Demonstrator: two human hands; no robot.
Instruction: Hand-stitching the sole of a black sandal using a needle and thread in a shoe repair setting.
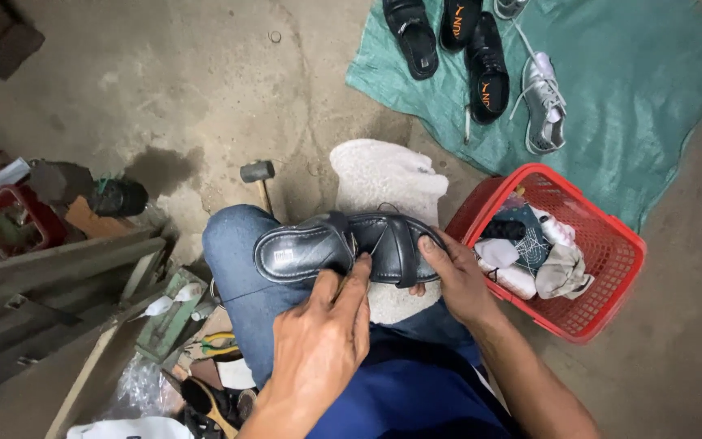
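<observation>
Tarpaulin [643, 89] is lying beyond the black sandal [343, 248], its near edge bordering open concrete. Just right of the sandal a red basket [611, 301] is sitting. The sandal is lying across the knee. Left hand [318, 341] is pinching its strap; right hand [457, 280] is gripping its toe end.

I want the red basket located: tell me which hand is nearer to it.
Right. The right hand grips the sandal's strap end just beside the red basket. The left hand pinches the sandal's middle over the knee, farther from it.
</observation>
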